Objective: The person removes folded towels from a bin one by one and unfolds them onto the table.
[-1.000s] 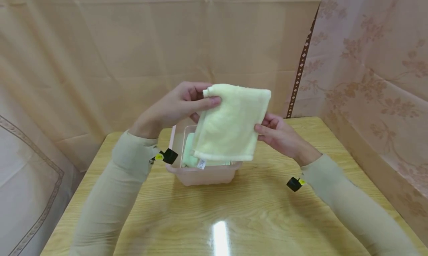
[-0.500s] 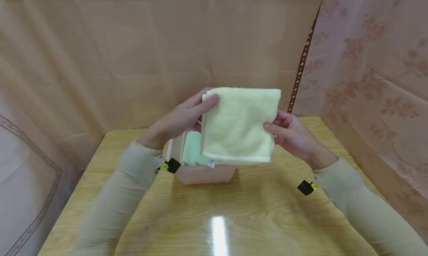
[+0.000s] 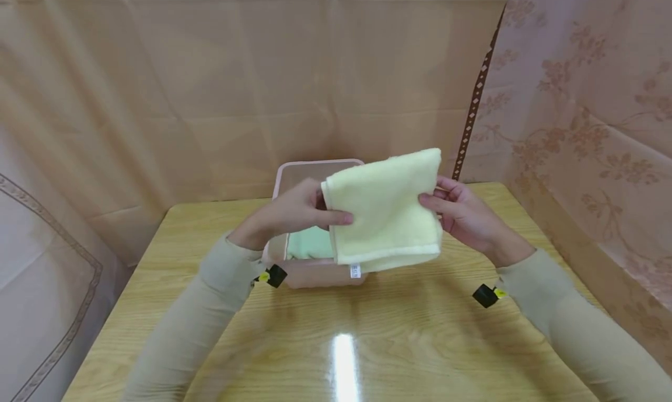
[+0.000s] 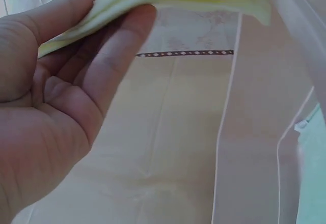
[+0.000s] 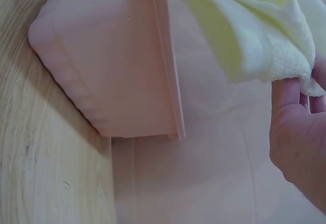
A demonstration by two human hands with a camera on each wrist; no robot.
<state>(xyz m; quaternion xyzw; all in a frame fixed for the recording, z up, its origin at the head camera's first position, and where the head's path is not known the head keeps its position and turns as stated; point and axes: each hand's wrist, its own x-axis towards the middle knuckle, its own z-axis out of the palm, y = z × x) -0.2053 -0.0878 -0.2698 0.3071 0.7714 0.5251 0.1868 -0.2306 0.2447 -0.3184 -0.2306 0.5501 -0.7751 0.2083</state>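
L hand [image 3: 296,210] & R hand [image 3: 464,216] pinched yellow cloth [image 3: 388,209] btwn them; pink bin [image 3: 315,275] w/ green cloth [image 3: 310,244] sat nr L hand.

Left grip [image 3: 296,211] and right grip [image 3: 464,214] both pinch, raised apart.

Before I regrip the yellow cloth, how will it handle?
The yellow cloth is probably floppy: its layers gape in the right wrist view. Likely not slippery, given its fuzzy surface. It might unfold: left hand and right hand pinch only its sides.

The towel [image 3: 388,206] is pale yellow, the bin [image 5: 112,66] apparently pink.
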